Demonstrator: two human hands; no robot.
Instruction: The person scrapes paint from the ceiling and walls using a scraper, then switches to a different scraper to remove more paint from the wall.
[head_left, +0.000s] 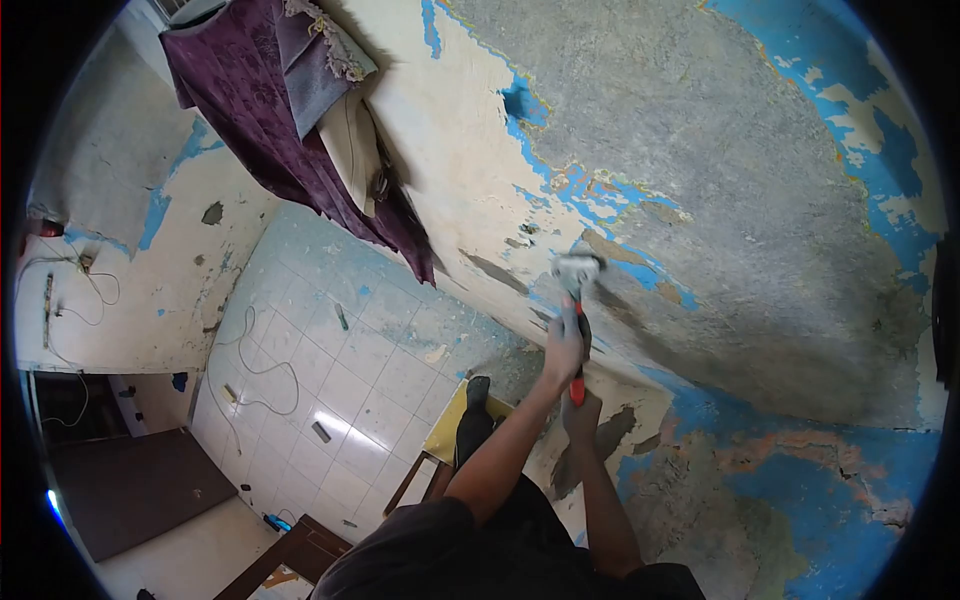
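Note:
A scraper with a red and black handle [577,388] is held in both hands against the wall [700,170]. Its pale, wide head [578,267] is smeared by motion and lies at the border of peeling paint and bare grey plaster. My left hand [565,352] is closed round the upper part of the handle, near the head. Lower down, my right hand [580,415] wraps the handle's end. Blue and cream paint flakes [600,195] stand out around the patch beside the tool.
A purple cloth [270,110] hangs from the wall at the upper left. My foot [479,388] rests on a yellow surface [447,425] above the tiled floor [340,370]. A pale cable [268,375] and several small bits lie there. Brown furniture [290,560] stands at the lower left.

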